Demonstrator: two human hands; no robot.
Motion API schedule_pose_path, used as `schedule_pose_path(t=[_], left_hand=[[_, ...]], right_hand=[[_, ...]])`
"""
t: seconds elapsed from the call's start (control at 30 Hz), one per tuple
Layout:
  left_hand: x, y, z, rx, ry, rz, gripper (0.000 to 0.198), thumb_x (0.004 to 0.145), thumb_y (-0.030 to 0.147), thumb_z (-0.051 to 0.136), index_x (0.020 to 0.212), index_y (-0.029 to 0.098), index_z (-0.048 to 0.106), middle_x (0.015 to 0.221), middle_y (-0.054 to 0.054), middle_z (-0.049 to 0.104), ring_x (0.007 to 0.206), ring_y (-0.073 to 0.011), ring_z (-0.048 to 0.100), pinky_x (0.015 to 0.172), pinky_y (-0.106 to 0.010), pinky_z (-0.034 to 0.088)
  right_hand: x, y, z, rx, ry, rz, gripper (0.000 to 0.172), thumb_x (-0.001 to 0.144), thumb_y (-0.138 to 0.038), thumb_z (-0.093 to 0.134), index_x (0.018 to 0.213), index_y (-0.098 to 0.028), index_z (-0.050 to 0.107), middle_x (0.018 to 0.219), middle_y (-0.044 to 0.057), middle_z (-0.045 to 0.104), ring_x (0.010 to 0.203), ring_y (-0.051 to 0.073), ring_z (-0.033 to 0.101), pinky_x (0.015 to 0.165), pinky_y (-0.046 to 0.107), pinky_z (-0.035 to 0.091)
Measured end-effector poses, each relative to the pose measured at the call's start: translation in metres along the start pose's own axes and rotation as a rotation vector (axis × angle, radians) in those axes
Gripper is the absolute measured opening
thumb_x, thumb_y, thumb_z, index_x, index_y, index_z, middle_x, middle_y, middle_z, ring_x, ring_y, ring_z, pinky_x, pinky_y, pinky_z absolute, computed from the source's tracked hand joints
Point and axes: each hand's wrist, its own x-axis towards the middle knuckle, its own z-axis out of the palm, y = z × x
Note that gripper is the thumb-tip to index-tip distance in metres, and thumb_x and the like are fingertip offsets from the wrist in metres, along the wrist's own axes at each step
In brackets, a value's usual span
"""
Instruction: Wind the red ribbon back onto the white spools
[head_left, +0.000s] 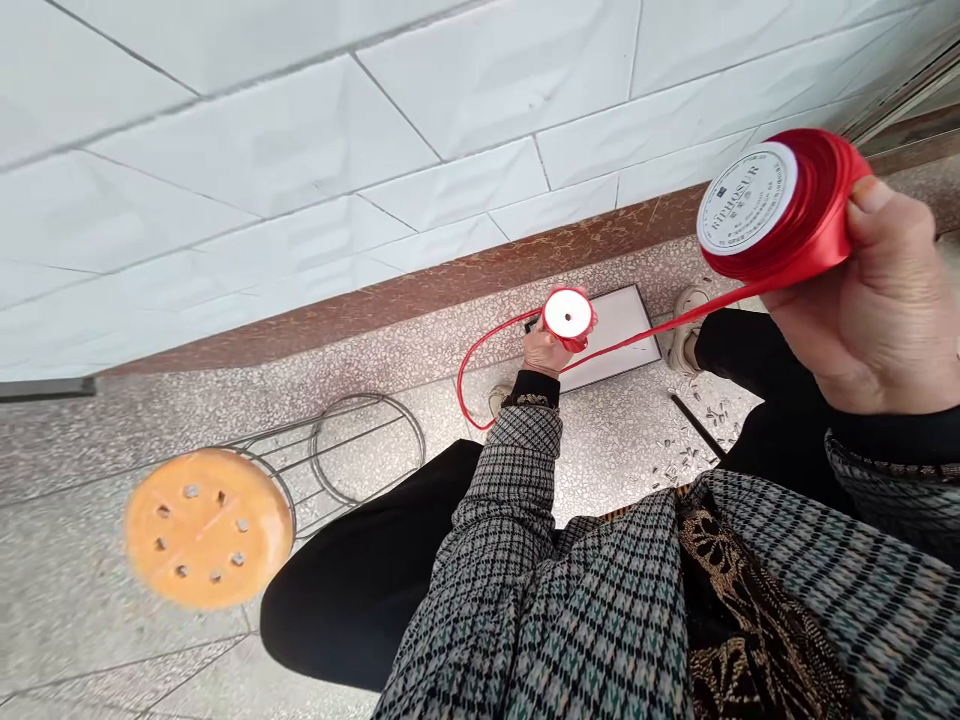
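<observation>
My right hand (885, 290) is closed round a large roll of red ribbon (810, 210), held up at the right with its white printed label facing left. Lower down in the middle, my left hand (546, 352) grips a smaller ribbon spool (568, 314) with a white end that has a dark centre hole. A red strand (660, 327) stretches between the two rolls. Another length of ribbon (463, 385) loops down to the left of the small spool. The fingers of my left hand are partly hidden behind the spool.
A framed white board (619, 330) lies on the speckled floor behind my left hand. An orange stool (210, 530) with a wire frame lies tipped at the left. Small dark bits (686, 455) and a black rod (697, 428) are near my feet. A white tiled wall (450, 110) rises ahead.
</observation>
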Motion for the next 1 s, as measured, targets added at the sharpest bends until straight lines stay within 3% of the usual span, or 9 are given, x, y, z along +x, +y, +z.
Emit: schedule_pose_path(t=[0.23, 0.33, 0.4, 0.47, 0.53, 0.63, 0.8, 0.9, 1.0], left_hand=[[0.012, 0.022, -0.018, 0.026, 0.118, -0.065, 0.080, 0.071, 0.051, 0.074, 0.143, 0.021, 0.058, 0.143, -0.016, 0.069, 0.125, -0.0288, 0.069, 0.110, -0.043, 0.055], [0.017, 0.045, -0.022, 0.255, 0.279, -0.280, 0.086, 0.076, 0.038, 0.080, 0.154, 0.020, 0.050, 0.147, -0.018, 0.068, 0.126, -0.0295, 0.071, 0.114, -0.047, 0.053], [0.015, 0.065, -0.015, 0.499, 0.377, -0.301, 0.082, 0.076, 0.031, 0.084, 0.151, 0.018, 0.054, 0.145, -0.021, 0.069, 0.131, -0.0325, 0.069, 0.116, -0.050, 0.050], [0.008, 0.085, 0.003, 0.668, 0.343, -0.146, 0.060, 0.077, 0.029, 0.084, 0.133, 0.016, 0.069, 0.136, -0.020, 0.074, 0.131, -0.0328, 0.067, 0.119, -0.049, 0.047], [-0.005, 0.102, 0.030, 0.677, 0.155, 0.070, 0.032, 0.083, 0.036, 0.079, 0.109, 0.016, 0.077, 0.119, -0.014, 0.080, 0.121, -0.0295, 0.071, 0.118, -0.046, 0.048], [-0.029, 0.118, 0.075, 0.541, 0.005, 0.333, 0.024, 0.089, 0.042, 0.071, 0.094, 0.019, 0.078, 0.100, -0.008, 0.081, 0.103, -0.0244, 0.074, 0.109, -0.043, 0.054], [-0.043, 0.114, 0.117, 0.342, 0.123, 0.535, 0.017, 0.088, 0.032, 0.074, 0.101, 0.023, 0.069, 0.108, -0.007, 0.076, 0.105, -0.0212, 0.072, 0.105, -0.042, 0.055], [-0.030, 0.108, 0.122, 0.191, 0.178, 0.513, 0.022, 0.087, 0.028, 0.074, 0.103, 0.024, 0.059, 0.102, -0.004, 0.071, 0.093, -0.0173, 0.071, 0.092, -0.036, 0.058], [-0.018, 0.114, 0.119, 0.285, 0.257, 0.540, 0.027, 0.085, 0.023, 0.075, 0.105, 0.025, 0.057, 0.094, 0.000, 0.068, 0.080, -0.0145, 0.067, 0.082, -0.031, 0.056]], right_hand=[[0.004, 0.021, 0.007, -0.055, -0.014, 0.039, 0.041, 0.076, -0.051, 0.088, 0.064, -0.024, 0.061, 0.069, -0.001, 0.050, 0.065, 0.013, 0.048, 0.065, 0.028, 0.050], [0.008, 0.031, 0.012, -0.094, -0.035, 0.050, 0.045, 0.077, -0.057, 0.087, 0.065, -0.024, 0.060, 0.067, -0.002, 0.052, 0.063, 0.012, 0.048, 0.063, 0.028, 0.049], [0.011, 0.039, 0.015, -0.135, -0.054, 0.057, 0.047, 0.079, -0.060, 0.085, 0.064, -0.024, 0.057, 0.066, -0.002, 0.052, 0.063, 0.013, 0.051, 0.063, 0.028, 0.049], [0.015, 0.049, 0.018, -0.155, -0.059, 0.049, 0.049, 0.079, -0.061, 0.084, 0.063, -0.024, 0.056, 0.064, -0.002, 0.054, 0.062, 0.013, 0.052, 0.062, 0.028, 0.049], [0.018, 0.059, 0.022, -0.154, -0.074, 0.024, 0.047, 0.079, -0.061, 0.083, 0.064, -0.024, 0.058, 0.065, -0.002, 0.057, 0.062, 0.013, 0.053, 0.062, 0.029, 0.050], [0.023, 0.074, 0.031, -0.184, -0.073, -0.014, 0.044, 0.080, -0.061, 0.078, 0.065, -0.023, 0.060, 0.065, -0.002, 0.059, 0.060, 0.013, 0.052, 0.063, 0.029, 0.048], [0.040, 0.086, 0.048, -0.407, -0.001, -0.171, 0.033, 0.083, -0.052, 0.069, 0.069, -0.023, 0.060, 0.067, -0.002, 0.055, 0.064, 0.014, 0.047, 0.066, 0.031, 0.042], [0.055, 0.083, 0.059, -0.602, 0.004, -0.397, 0.025, 0.082, -0.040, 0.068, 0.068, -0.024, 0.054, 0.068, -0.002, 0.051, 0.067, 0.016, 0.045, 0.069, 0.032, 0.040], [0.071, 0.079, 0.068, -0.707, 0.020, -0.502, 0.024, 0.082, -0.032, 0.069, 0.066, -0.025, 0.051, 0.068, -0.003, 0.047, 0.068, 0.016, 0.043, 0.070, 0.032, 0.039]])
